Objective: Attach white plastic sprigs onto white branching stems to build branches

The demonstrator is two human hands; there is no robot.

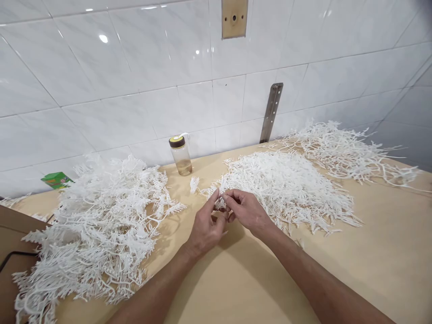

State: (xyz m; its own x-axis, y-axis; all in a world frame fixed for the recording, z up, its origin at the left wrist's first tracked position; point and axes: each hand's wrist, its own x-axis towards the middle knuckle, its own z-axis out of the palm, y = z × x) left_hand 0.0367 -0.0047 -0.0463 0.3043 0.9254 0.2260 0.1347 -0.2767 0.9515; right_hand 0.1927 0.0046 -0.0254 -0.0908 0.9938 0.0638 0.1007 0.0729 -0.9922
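My left hand (208, 225) and my right hand (245, 210) meet over the table, fingertips pinched together. Between them is a small white branching plastic sprig (220, 203), partly hidden by the fingers. Just behind and to the right of my hands lies a heap of short white sprigs (280, 184). A single loose white piece (194, 184) rests on the wood to the left of that heap. To the left of my hands spreads a large pile of white branched sprigs (108, 225), some with long stems.
A clear bottle (182, 159) with a dark and yellow lid stands near the tiled wall. Bare white stems (340, 153) lie at the back right. A green packet (56, 180) sits behind the left pile, and a brown box (16, 238) is at the left edge. A metal bracket (272, 112) leans by the wall.
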